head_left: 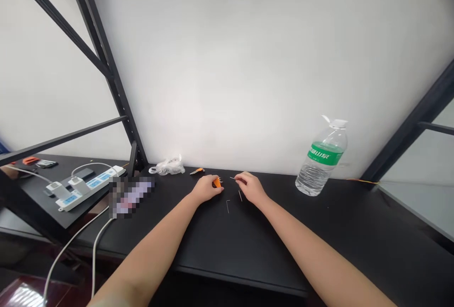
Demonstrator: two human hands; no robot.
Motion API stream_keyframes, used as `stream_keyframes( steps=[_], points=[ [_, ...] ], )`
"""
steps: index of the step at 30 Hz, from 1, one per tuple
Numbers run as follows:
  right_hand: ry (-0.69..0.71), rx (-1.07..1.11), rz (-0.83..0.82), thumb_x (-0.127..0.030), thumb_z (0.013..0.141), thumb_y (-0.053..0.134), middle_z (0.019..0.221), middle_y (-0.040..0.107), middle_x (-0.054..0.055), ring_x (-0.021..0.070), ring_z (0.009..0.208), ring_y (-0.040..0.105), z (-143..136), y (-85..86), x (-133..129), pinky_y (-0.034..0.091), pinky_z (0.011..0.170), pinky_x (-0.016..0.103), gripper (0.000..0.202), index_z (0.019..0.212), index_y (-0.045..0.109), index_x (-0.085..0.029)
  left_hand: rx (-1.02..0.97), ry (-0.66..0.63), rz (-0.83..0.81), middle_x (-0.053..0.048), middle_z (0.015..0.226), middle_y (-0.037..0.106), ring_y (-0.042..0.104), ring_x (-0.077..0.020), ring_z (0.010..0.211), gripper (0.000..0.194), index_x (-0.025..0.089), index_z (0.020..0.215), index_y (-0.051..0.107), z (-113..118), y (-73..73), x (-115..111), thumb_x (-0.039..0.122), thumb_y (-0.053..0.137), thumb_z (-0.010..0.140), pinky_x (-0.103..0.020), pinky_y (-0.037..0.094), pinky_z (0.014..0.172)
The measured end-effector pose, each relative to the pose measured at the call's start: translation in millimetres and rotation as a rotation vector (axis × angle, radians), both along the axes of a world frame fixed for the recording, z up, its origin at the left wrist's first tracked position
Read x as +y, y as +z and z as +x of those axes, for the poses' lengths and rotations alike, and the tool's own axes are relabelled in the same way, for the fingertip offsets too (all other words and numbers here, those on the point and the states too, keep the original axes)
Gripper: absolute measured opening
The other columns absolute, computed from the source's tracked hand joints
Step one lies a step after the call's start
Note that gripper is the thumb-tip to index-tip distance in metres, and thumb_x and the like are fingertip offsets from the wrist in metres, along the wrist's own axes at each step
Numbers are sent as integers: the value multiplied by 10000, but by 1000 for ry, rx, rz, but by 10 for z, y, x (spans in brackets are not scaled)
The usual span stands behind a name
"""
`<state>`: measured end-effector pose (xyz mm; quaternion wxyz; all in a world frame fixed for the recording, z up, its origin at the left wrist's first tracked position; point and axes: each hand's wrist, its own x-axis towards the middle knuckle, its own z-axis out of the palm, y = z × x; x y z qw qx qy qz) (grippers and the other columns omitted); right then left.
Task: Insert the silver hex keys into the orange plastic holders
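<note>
White wall (227,70) is rising behind black tabletop (248,250).
Left hand (206,189), half curled, is gripping an orange hex-key holder (217,183); right hand (249,186), nearly closed, is pinching one hex key (232,178); two loose keys (228,207) are lying nearer.

Loads of bare black tabletop (354,236) can be used btw the right hand (251,188) and the water bottle (321,162), so a low pass could be made there np. Room's also open up front btw the forearms (301,238). Nearer the gap btw that hand and the left hand (205,190) it's tighter, since a hex key (227,206) + a thin metal rod (240,196) are laid there. Back L is blocked by a crumpled plastic bag (168,167), far L by the metal frame (115,84).
</note>
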<state>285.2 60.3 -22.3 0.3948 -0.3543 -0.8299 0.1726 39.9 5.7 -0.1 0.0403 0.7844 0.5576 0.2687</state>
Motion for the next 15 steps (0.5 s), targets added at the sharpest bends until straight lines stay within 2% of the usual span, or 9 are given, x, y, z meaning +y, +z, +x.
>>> stream_keyframes(
  steps=[7,11,15],
  points=[
    [40,66,-4,-251,978,553,1054,693,70,207,932,668,34,-133,-1,539,865,362,201,1047,741,-232,11,-31,92,-42,918,711,671,-226,866,356,237,1069,692,-2,-121,-133,506,734,840,-335,517,818],
    [151,-51,71,-236,983,603,1011,685,48,188,918,661,-26,-134,-111,526,870,334,156,1016,754,-258,30,-32,159,-47,914,702,666,-219,845,351,230,1096,684,34,-131,-162,499,705,871,-339,512,820],
    [167,-139,133,-230,1014,566,1000,667,50,179,876,649,-35,-123,-162,520,825,316,195,1074,748,-266,65,-47,197,-35,858,683,648,-205,781,344,225,1039,684,87,-145,-162,520,716,863,-330,500,775]
  ],
)
